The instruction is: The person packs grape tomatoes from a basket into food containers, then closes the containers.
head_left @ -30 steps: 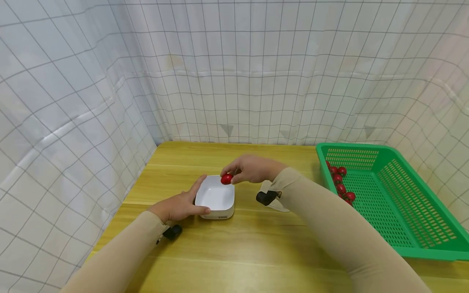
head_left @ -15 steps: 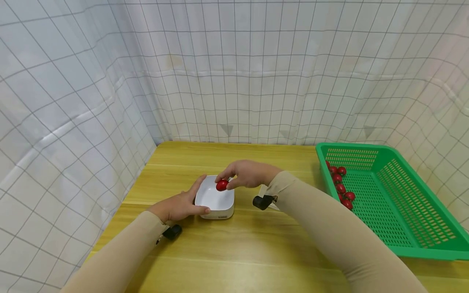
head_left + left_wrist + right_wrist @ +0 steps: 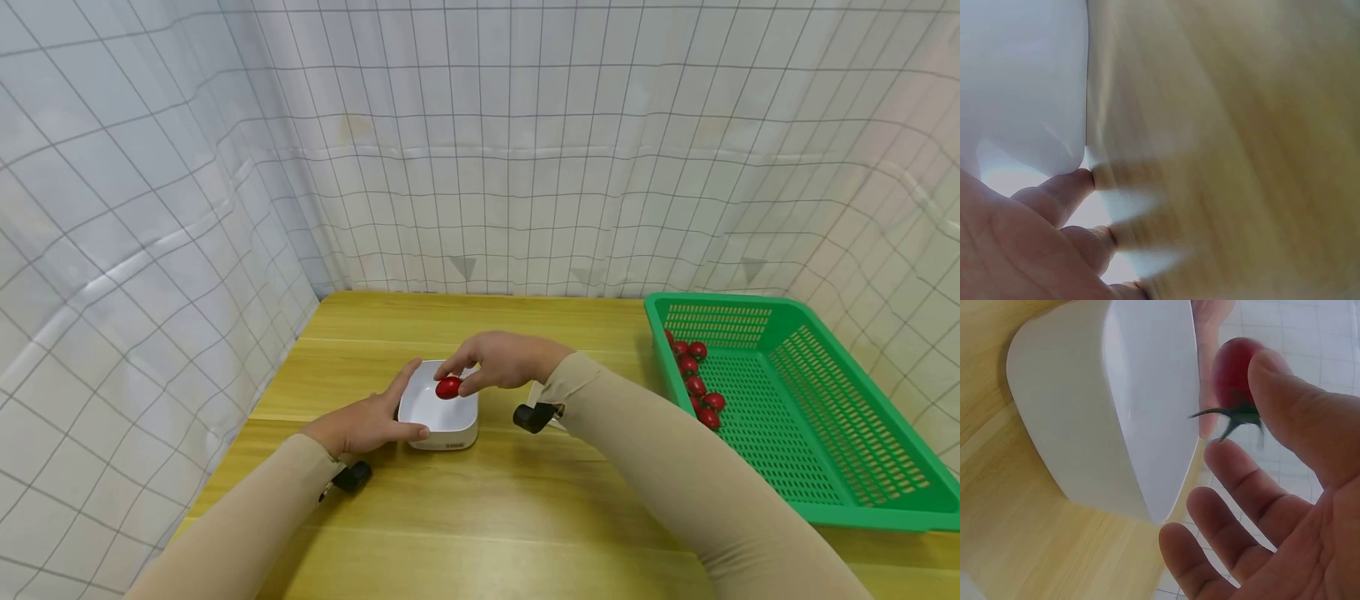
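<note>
A square white container [image 3: 438, 408] stands on the wooden table, its top uncovered. My left hand [image 3: 371, 423] holds it from the left, thumb along the near rim and fingers spread along the far left side. In the left wrist view, its fingertips [image 3: 1079, 181] lie at the white wall. Over the container, my right hand [image 3: 506, 360] pinches a red cherry tomato [image 3: 447, 388] between thumb and finger. The right wrist view shows the tomato's green stalk [image 3: 1244, 415] and the other fingers loosely bent. Only the white inside of the container shows below the tomato.
On the right sits a green slatted basket [image 3: 787, 400], with several cherry tomatoes [image 3: 695, 386] along its left wall. A flat, pale piece [image 3: 536, 393] lies partly hidden under the right wrist. A white grid-patterned curtain [image 3: 495, 167] closes off the back and sides.
My right hand has moved a little left and toward me, bringing the tomato from the container's far right corner to over its middle. The left hand has stayed in place.
</note>
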Demonstrator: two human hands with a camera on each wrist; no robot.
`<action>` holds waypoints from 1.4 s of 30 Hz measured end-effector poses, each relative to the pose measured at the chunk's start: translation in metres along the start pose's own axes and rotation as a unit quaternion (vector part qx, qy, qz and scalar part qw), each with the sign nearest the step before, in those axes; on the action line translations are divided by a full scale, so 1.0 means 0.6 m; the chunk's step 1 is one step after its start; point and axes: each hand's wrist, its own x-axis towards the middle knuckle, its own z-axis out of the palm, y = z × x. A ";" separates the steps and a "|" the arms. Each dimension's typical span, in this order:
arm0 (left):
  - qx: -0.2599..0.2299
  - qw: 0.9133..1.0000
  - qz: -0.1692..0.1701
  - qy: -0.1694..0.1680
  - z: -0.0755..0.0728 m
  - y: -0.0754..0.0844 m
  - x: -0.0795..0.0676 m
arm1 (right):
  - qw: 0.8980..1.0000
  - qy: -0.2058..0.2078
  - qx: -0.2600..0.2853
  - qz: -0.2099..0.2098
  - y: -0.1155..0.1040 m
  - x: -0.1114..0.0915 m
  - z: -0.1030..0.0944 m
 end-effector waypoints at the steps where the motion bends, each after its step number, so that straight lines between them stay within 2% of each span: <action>1: -0.003 1.000 0.002 0.001 0.000 0.000 0.000 | 1.000 0.000 0.002 0.000 0.000 0.000 0.000; 7: -0.005 1.000 0.010 0.005 0.000 0.000 0.001 | 1.000 0.003 -0.001 0.001 0.002 -0.001 0.001; 13: 0.001 1.000 0.001 0.004 0.000 0.000 0.000 | 1.000 0.020 0.009 0.004 0.006 -0.012 -0.009; 22: 0.025 1.000 -0.008 0.005 -0.001 0.003 0.000 | 0.997 0.047 0.055 0.008 0.014 -0.050 -0.046; 26: 0.027 1.000 -0.007 0.005 -0.001 0.003 0.000 | 0.996 0.065 0.054 0.015 0.023 -0.073 -0.065; 34: 0.032 0.999 -0.001 0.008 0.001 0.002 0.001 | 0.991 0.116 0.029 0.063 0.055 -0.140 -0.101; 38: 0.033 0.999 0.000 0.009 0.001 0.004 0.000 | 0.987 0.126 0.017 0.094 0.083 -0.187 -0.119; 42: 0.031 0.999 0.005 0.009 0.000 0.005 0.001 | 0.980 0.149 0.016 0.133 0.116 -0.241 -0.132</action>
